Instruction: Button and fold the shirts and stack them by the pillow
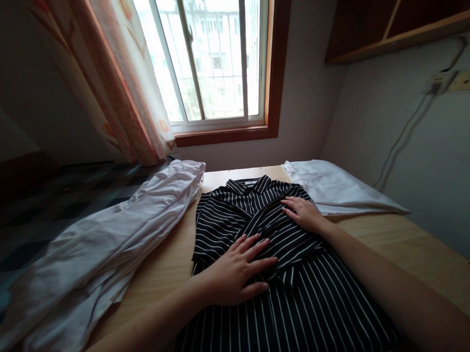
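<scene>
Bg: window (219, 68) w/ red-brown frame (271, 92) is letting in bright light at the far end, rest of room is looking dim. Patterned orange/white curtain (128, 97) is hanging on its L side, wood shelf (402, 43) is sitting upper R, and a cord (401, 134) is running down the wall from the outlet (441, 82). Light wood table (399, 242) is filling most of the foreground. Black shirt w/ thin white stripes (295, 253) is lying front up mid-table, collar (248, 186) pointing at the window, sleeves crossing over the front, lower end running out of view at the btm. L hand (236, 271) is resting palm down on the folded sleeves approx mid-shirt, fingers spread, gripping nothing. R hand (303, 212) is also lying flat, palm down, on the upper R part nr the shirt's edge, fingers slightly apart, no grip. Rumpled white garment (121, 236) is lying along the table's L side, next to a dark checked cloth (85, 189). Another white cloth (335, 185) is lying flatter at the far R, just beside the shirt's shoulder
</scene>
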Available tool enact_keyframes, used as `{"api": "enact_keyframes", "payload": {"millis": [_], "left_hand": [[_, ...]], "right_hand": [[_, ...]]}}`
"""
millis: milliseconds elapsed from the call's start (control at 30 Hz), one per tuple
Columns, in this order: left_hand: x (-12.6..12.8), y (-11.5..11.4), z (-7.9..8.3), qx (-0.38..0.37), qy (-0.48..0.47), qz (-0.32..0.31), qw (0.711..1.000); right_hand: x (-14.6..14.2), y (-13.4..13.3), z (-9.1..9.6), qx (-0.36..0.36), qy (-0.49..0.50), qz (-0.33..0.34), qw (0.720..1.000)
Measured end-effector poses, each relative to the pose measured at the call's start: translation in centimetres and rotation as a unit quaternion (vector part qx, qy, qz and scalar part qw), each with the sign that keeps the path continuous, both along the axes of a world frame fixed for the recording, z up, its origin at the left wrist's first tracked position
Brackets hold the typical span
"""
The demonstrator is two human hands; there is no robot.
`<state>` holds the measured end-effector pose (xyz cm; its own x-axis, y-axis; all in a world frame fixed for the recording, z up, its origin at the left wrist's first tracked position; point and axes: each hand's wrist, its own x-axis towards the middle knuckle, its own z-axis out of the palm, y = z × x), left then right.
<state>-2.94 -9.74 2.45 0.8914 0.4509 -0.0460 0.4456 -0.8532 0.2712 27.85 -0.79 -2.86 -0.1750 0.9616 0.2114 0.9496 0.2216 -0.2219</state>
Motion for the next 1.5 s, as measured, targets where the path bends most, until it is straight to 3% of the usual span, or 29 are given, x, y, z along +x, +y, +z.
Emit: {"api": "enact_keyframes", "payload": {"millis": [133, 267, 400, 500, 633, 767, 900, 1100, 1500], "left_hand": [[-0.1, 0.1, -0.2, -0.013, -0.022, 0.003, 1.000], [-0.4, 1.4, -0.2, -0.017, -0.112, 0.044, 0.993], [-1.4, 5.4, 0.3, 0.098, -0.163, 0.170, 0.967], [-2.4, 9.4, 1.2, 0.198, -0.094, 0.302, 0.928], [-3.1, 14.4, 2.6, 0.242, 0.010, 0.412, 0.878], [-2.8, 17.8, 2.9, 0.237, 0.082, 0.435, 0.865], [-2.7, 19.4, 1.9, 0.221, 0.137, 0.428, 0.866], [-2.9, 19.9, 0.1, 0.223, 0.149, 0.407, 0.873], [-3.1, 20.5, -0.9, 0.229, 0.138, 0.422, 0.866]], "right_hand": [[0.2, 0.2, -0.1, 0.006, -0.001, 0.005, 1.000], [0.6, 0.8, 0.6, 0.006, 0.005, 0.039, 0.999], [1.3, 2.4, 2.3, -0.015, 0.009, 0.063, 0.998], [1.6, 4.1, 3.6, -0.053, 0.013, 0.046, 0.997], [2.0, 6.6, 4.4, -0.061, 0.029, 0.000, 0.998], [2.0, 8.8, 4.2, -0.019, 0.032, -0.041, 0.998], [1.5, 10.2, 3.2, -0.018, 0.049, -0.073, 0.996], [0.4, 10.9, 1.8, -0.036, 0.039, -0.088, 0.995], [-0.8, 11.5, 1.7, -0.054, 0.014, -0.144, 0.988]]}}
